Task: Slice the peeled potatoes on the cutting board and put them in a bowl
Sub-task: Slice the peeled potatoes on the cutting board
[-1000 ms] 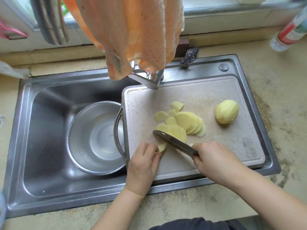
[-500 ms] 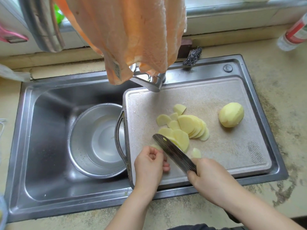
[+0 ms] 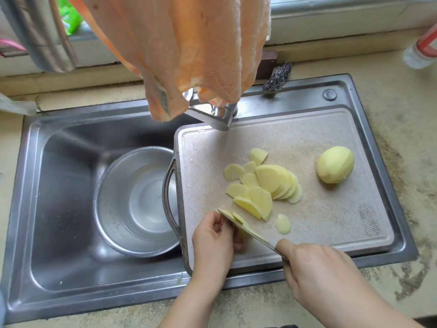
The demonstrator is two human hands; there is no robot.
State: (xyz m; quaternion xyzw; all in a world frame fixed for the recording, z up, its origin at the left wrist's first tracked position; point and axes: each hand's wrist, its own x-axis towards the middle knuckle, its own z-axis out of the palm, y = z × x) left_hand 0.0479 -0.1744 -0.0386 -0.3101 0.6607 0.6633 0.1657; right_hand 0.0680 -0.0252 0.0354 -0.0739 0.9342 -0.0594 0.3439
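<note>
Left hand pinches the potato remnant against the knife — blade runs diagonally from the gripping right hand; bowl lies left.

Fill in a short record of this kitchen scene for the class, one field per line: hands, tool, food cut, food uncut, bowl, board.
left hand: left hand curled beside the blade; what it holds is hidden
right hand: right hand grips the knife
food cut: potato slices fanned mid-board, one end piece apart
food uncut: whole peeled potato on the board's right side
bowl: metal bowl in the sink, no slices in it
board: cutting board lies across the sink's right half
</note>
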